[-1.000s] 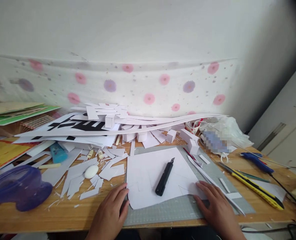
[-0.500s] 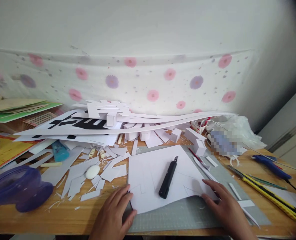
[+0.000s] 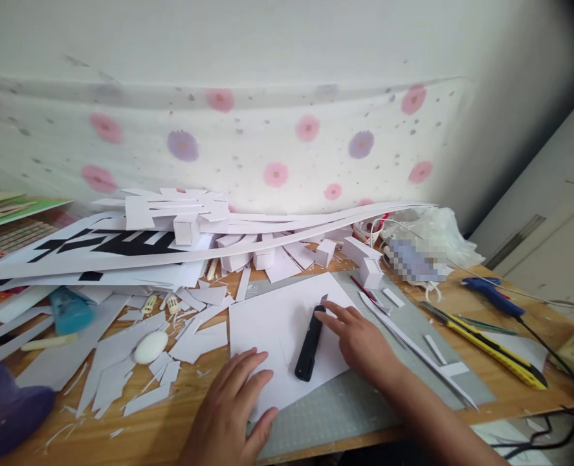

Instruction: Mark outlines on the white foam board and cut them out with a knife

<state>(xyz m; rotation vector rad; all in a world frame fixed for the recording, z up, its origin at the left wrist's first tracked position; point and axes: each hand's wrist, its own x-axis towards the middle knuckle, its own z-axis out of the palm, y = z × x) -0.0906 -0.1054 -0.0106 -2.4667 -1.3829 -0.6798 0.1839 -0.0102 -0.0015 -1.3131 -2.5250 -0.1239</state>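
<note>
A sheet of white paper [image 3: 262, 317] with faint pencil lines lies on the grey-green cutting mat [image 3: 325, 414]. My left hand [image 3: 231, 404] rests on its lower left part, fingers spread. A black utility knife [image 3: 310, 346] lies slanted on the sheet, blade tip pointing away from me. My right hand [image 3: 364, 343] reaches over from the right, its outstretched fingertips on the blade end of that knife. The thumb of this hand is hidden.
Paper scraps [image 3: 199, 343] and a white oval object [image 3: 151, 347] lie left of the mat. Long white strips [image 3: 267, 243] and paper boxes [image 3: 371, 273] stand behind. To the right are a yellow-black cutter [image 3: 500, 356] and a blue-handled tool [image 3: 495, 298] with a cord.
My right hand has left the sheet's right edge and moved up and left to the utility knife. My left hand has slid further onto the sheet. The view has shifted right.
</note>
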